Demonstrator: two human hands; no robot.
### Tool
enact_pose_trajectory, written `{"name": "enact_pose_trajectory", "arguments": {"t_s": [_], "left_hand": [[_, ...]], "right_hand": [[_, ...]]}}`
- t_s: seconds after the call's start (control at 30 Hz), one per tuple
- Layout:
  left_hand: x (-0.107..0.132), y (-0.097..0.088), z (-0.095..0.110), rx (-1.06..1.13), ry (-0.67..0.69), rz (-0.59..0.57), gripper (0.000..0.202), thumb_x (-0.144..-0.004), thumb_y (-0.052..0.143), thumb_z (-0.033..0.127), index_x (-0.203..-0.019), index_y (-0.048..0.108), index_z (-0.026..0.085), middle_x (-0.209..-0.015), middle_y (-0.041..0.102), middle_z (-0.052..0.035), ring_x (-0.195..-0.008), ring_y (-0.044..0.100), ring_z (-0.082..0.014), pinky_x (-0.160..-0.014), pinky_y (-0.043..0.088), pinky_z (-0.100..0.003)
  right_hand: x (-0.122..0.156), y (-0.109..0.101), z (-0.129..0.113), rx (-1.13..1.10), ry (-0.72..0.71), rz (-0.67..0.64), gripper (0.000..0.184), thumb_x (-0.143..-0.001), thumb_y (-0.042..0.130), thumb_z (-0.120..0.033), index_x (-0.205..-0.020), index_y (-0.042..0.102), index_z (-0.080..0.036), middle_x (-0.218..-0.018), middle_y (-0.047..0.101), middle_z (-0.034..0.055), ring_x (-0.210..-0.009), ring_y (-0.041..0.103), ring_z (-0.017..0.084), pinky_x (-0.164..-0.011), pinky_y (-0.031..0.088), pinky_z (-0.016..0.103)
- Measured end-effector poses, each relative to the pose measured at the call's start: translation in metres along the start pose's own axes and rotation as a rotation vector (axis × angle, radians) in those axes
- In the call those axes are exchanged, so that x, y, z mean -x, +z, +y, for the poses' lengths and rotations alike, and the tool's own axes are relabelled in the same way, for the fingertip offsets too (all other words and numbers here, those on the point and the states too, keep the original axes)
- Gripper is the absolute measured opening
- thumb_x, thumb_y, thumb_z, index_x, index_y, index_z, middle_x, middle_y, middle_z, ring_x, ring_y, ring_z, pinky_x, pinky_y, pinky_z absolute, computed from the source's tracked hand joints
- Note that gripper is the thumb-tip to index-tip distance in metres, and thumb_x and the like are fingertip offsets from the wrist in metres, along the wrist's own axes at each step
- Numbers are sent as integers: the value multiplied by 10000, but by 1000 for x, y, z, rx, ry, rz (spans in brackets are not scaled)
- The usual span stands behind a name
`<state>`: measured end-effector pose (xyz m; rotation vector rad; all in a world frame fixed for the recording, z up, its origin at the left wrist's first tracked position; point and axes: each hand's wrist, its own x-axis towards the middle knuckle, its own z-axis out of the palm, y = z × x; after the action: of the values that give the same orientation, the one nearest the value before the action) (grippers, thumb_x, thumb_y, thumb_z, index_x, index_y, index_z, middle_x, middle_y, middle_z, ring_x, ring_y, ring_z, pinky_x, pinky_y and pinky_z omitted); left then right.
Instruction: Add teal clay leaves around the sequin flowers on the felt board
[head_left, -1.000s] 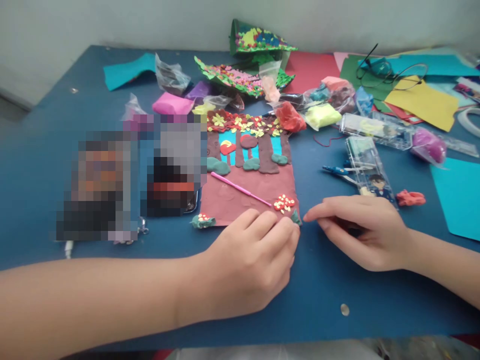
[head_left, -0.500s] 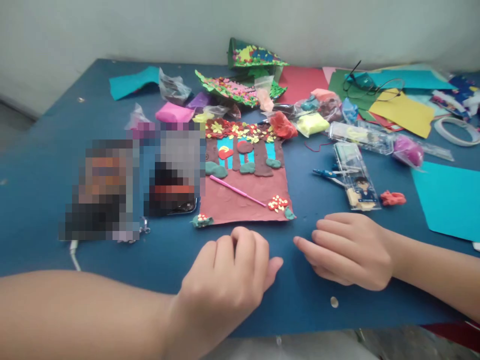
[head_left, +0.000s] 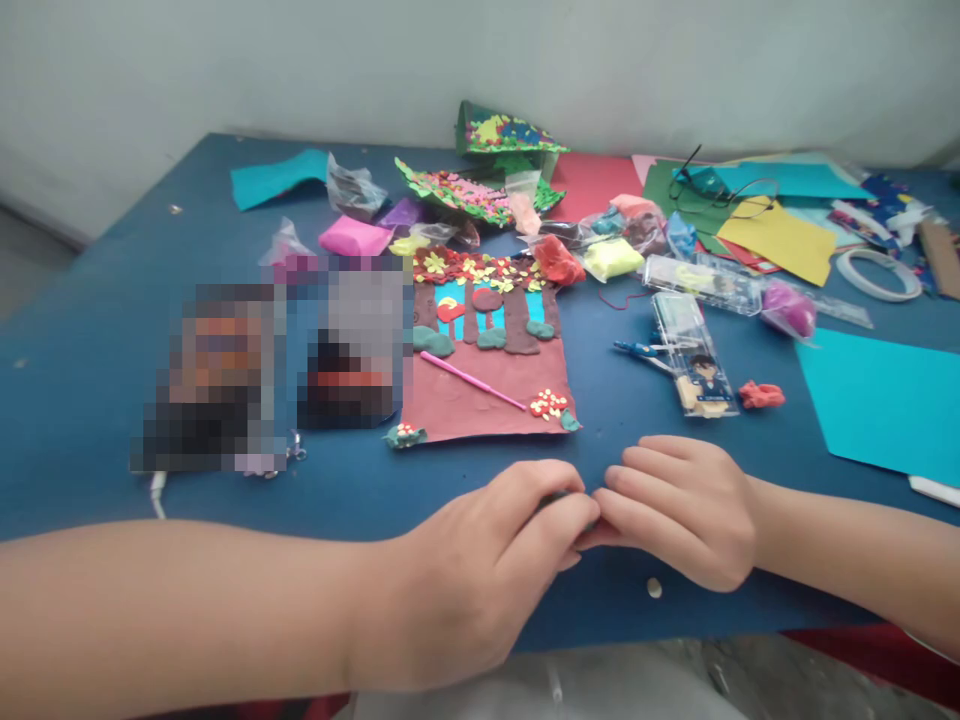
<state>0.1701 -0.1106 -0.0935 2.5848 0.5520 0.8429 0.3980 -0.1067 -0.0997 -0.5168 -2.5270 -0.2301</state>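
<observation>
My left hand (head_left: 487, 560) and my right hand (head_left: 679, 510) meet fingertip to fingertip on the blue table (head_left: 112, 300), just in front of a clay picture (head_left: 487, 385). Both hands have their fingers pinched together around a small dark bit that I cannot make out. The clay picture shows brown tree trunks, a blue sky and red and yellow flowers. A thin pink stick (head_left: 471, 379) lies across its brown ground. A small green clay piece with flowers (head_left: 405, 434) sits at the picture's near left corner.
Bagged clay lumps (head_left: 615, 257), a clear pencil case (head_left: 694, 355), a blue compass (head_left: 637, 350), a red clay scrap (head_left: 761, 394), coloured paper sheets (head_left: 885, 400), glasses (head_left: 712, 185), a tape roll (head_left: 877, 272) and other clay artworks (head_left: 480, 190) crowd the back and right. A blurred patch lies left.
My left hand drew back from the picture's near right corner toward the table's front edge. My right hand slid back and left, and the two hands' fingertips came together.
</observation>
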Motion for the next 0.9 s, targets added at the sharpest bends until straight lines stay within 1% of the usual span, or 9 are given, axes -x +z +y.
{"name": "enact_pose_trajectory", "arguments": {"t_s": [0.13, 0.27, 0.4, 0.47, 0.57, 0.63, 0.73, 0.8, 0.9], "left_hand": [[-3, -3, -2, 155, -78, -35, 324, -967, 455, 186, -1252, 429, 35, -1160, 592, -174, -1141, 548, -204, -974, 520, -304], [-6, -2, -4, 235, -171, -85, 199, -963, 476, 189, -1137, 523, 105, -1035, 630, -103, -985, 594, -167, -886, 542, -277], [-7, -1, -6, 248, -145, -60, 142, -967, 453, 194, -1017, 558, 111, -922, 628, -77, -863, 590, -146, -796, 532, -243], [-7, -2, -6, 240, -125, -57, 165, -983, 414, 196, -993, 555, 111, -867, 625, -62, -780, 585, -130, -718, 520, -219], [-6, -3, -7, 227, -148, -32, 201, -1005, 359, 192, -982, 547, 123, -812, 631, -31, -696, 585, -106, -651, 497, -191], [-5, -3, -8, 230, -162, -21, 216, -1009, 345, 187, -959, 547, 130, -771, 634, -12, -658, 589, -97, -624, 483, -180], [-5, -4, -10, 269, -153, -55, 242, -999, 339, 160, -875, 546, 137, -664, 601, 20, -549, 553, -84, -544, 435, -173], [-6, -5, -10, 282, -158, -87, 268, -993, 336, 144, -808, 530, 146, -597, 560, 39, -475, 502, -79, -491, 390, -182], [-7, -3, -11, 154, -88, -98, 345, -998, 317, 169, -718, 517, 156, -531, 499, 34, -441, 445, -103, -458, 334, -237]], "right_hand": [[-6, -4, 4, 15, -15, -45, 127, -963, 498, -194, -910, 565, -101, -612, 607, 16, -544, 544, 133, -518, 415, 283], [-11, -5, 5, -16, -73, -64, 207, -973, 376, -127, -878, 559, -106, -598, 587, 14, -516, 528, 132, -533, 423, 282], [-9, -4, 3, -60, -69, -32, 172, -937, 385, -117, -827, 512, -153, -571, 531, -4, -505, 493, 136, -505, 406, 273], [-5, -4, 5, -100, -25, -6, 196, -939, 357, -129, -788, 464, -191, -560, 496, -12, -501, 469, 132, -485, 394, 262], [0, -4, 10, -133, 140, 77, 289, -971, 272, -169, -716, 394, -232, -536, 442, -25, -456, 414, 118, -441, 357, 246], [0, -5, 16, -101, 209, 81, 299, -992, 286, -207, -733, 434, -228, -557, 496, -13, -465, 474, 111, -449, 392, 233], [-4, -7, 22, -14, 208, 68, 151, -975, 394, -152, -938, 538, -183, -704, 656, 32, -624, 640, 113, -568, 496, 197], [-6, -9, 24, 25, 188, 44, 171, -943, 435, -89, -1046, 552, -160, -793, 703, 56, -694, 679, 113, -607, 519, 184], [-5, -12, 24, 33, 139, -23, 196, -926, 457, -84, -1060, 574, -163, -818, 722, 59, -696, 692, 121, -608, 539, 195]]}}
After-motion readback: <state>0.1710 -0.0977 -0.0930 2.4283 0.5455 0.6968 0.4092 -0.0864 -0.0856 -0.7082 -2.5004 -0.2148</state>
